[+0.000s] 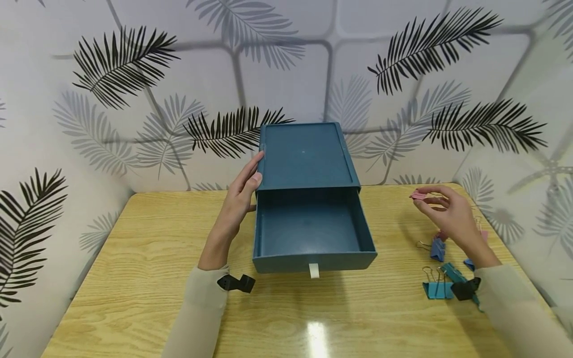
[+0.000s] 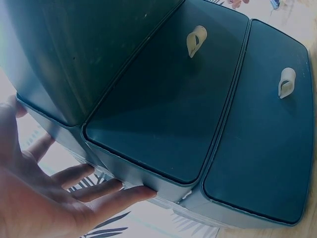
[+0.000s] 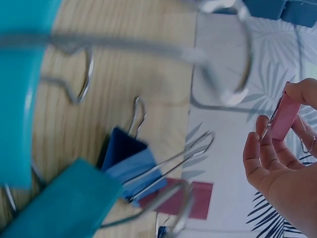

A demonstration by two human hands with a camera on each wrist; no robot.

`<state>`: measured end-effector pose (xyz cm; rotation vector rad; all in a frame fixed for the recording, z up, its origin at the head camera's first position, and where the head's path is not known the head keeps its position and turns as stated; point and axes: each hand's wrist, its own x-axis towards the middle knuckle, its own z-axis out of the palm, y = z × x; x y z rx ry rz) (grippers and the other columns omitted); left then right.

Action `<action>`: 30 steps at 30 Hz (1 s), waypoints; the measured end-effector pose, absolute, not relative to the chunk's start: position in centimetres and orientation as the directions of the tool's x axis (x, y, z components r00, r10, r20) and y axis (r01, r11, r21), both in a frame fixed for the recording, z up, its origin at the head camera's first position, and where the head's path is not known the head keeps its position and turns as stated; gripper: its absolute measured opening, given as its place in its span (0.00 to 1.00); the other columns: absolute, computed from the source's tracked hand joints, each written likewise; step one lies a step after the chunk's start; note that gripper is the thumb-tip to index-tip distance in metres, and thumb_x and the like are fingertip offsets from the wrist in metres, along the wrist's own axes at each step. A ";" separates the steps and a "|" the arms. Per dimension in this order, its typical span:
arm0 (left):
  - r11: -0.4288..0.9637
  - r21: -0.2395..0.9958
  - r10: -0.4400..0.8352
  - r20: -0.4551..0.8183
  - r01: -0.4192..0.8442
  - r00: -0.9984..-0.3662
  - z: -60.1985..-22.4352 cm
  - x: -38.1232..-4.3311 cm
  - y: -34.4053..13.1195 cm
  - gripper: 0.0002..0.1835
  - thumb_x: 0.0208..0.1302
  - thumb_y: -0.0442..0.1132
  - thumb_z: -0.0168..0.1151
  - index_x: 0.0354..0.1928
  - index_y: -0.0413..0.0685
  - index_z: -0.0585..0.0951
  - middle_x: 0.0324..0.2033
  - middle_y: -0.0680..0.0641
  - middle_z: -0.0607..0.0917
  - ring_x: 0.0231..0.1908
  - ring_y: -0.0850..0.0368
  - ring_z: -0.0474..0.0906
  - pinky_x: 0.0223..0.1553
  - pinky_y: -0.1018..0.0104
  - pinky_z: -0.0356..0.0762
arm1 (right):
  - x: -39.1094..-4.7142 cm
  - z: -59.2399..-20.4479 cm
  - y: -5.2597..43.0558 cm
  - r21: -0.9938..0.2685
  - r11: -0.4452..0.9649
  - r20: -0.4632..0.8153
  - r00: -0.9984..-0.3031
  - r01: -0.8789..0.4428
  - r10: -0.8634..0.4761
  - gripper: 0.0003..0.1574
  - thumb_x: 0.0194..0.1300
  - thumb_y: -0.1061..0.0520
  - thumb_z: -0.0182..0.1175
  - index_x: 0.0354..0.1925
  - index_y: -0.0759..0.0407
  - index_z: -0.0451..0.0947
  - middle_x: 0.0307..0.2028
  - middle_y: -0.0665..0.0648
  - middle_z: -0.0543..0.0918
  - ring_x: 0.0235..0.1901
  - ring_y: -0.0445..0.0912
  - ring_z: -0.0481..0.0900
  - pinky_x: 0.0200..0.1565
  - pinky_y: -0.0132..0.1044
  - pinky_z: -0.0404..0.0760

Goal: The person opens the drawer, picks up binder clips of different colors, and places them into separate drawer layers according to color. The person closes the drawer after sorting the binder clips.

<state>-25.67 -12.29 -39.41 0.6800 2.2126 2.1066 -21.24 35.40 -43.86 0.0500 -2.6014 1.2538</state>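
A dark blue plastic drawer unit (image 1: pixel 304 156) stands on the table with its top drawer (image 1: pixel 309 226) pulled out; the drawer's inside looks bare. My left hand (image 1: pixel 237 199) rests against the unit's left side. In the left wrist view its fingers (image 2: pixel 121 198) lie fairly straight along that side, near two lower drawers with white tabs. Over the right of the table, my right hand (image 1: pixel 449 211) pinches a pink binder clip (image 1: pixel 418 194) between thumb and fingers. The same pink clip (image 3: pixel 286 116) shows at the right of the right wrist view, its wire handles visible.
Below my right hand lie several binder clips: a blue one (image 1: pixel 437 249), a teal one (image 1: pixel 437 290), a darker teal one (image 1: pixel 453 273) and another pink one (image 3: pixel 200 200). A leaf-patterned wall covering (image 1: pixel 295 89) rises behind the wooden table (image 1: pixel 147 258).
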 end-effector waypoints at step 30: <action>0.007 0.957 0.314 0.272 0.288 -0.910 -39.3 -25.6 -12.2 0.29 0.79 0.56 0.46 0.79 0.75 0.60 0.80 0.57 0.52 0.78 0.48 0.49 0.55 0.21 0.68 | -19.2 -41.2 32.1 -0.955 -0.045 0.298 -0.947 -0.294 -0.118 0.30 0.73 0.73 0.54 0.71 0.75 0.64 0.70 0.61 0.68 0.50 0.46 0.86 0.44 0.41 0.86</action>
